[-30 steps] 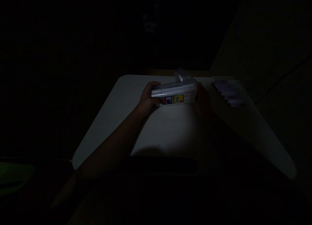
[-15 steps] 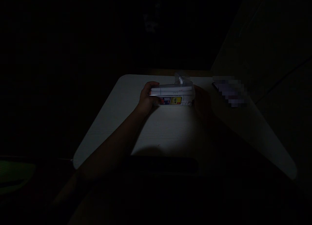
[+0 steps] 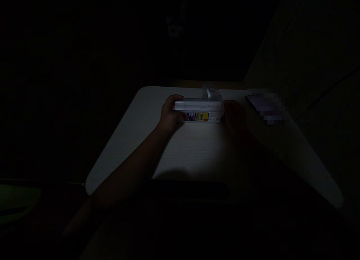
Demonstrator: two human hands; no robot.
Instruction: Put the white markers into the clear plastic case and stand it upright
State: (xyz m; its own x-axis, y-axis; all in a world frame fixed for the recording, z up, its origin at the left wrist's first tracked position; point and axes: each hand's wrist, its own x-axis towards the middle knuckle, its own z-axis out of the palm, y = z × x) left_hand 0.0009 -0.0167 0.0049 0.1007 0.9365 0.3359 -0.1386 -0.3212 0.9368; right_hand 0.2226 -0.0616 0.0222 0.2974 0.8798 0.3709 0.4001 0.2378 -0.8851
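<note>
— What filled most of the frame?

— The white counter (image 3: 126, 132), brightest at the middle. The clear case (image 3: 197, 106) was just above and right of the frame's centre, on the counter or held slightly over it; I couldn't tell which.

— How did its long axis run?

— Nearly level, left to right, with a short end toward each hand. I'd judge that the hold on those two ends mattered most.

— Anything beside it?

— A dark-edged flat slab (image 3: 267, 106), blurred out, lay toward the right of the frame, apart from the case.

— And which hand was nearer?

— The left hand (image 3: 169, 111), surely touching: its fingers (image 3: 176, 97) gripped the left end, over the top and across the near face. The right hand (image 3: 234, 115) was in shadow at the right end, touching or just beside it; I couldn't tell whether its fingers held anything.

— Smallest details?

— A coloured label (image 3: 201, 117) faced the camera, and a transparent flap (image 3: 212, 91) stuck up behind.
</note>
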